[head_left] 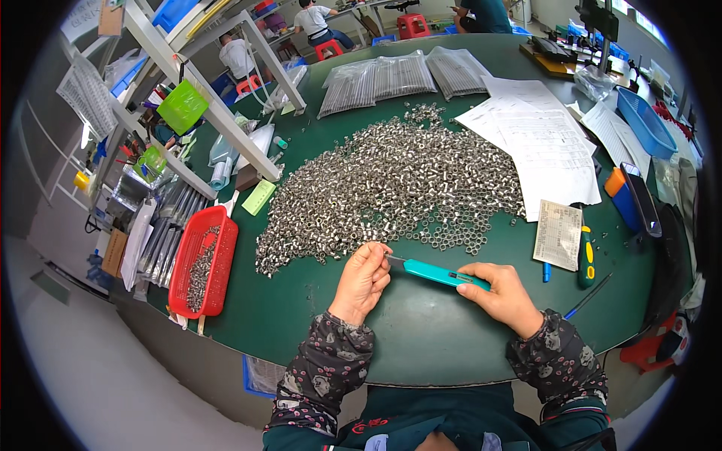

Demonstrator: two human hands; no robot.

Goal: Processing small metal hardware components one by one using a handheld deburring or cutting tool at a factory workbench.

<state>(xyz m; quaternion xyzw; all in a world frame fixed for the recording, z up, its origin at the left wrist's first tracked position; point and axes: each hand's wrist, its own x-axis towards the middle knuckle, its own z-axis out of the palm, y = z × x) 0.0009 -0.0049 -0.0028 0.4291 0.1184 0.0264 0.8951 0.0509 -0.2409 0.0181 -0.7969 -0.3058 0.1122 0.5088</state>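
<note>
1. The right hand (498, 292) gripped the teal utility knife (430, 272) by its rear handle, above the green surface (421, 338); the knife looked light and stiff, best held there, clear of the blade (395, 262).
2. The left hand (364, 282) pinched what seemed a small metal part (387, 253), mostly hidden, at the blade's tip.
3. Loose metal rings (398, 180) lay heaped just beyond; they looked hard, light and slippery, probably suiting a fingertip hold around the rim.

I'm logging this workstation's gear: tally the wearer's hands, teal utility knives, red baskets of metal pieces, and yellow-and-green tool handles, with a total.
Hands (left hand, right hand): 2
Teal utility knife: 1
Red basket: 1
Yellow-and-green tool handle: 1
Total: 5
</note>
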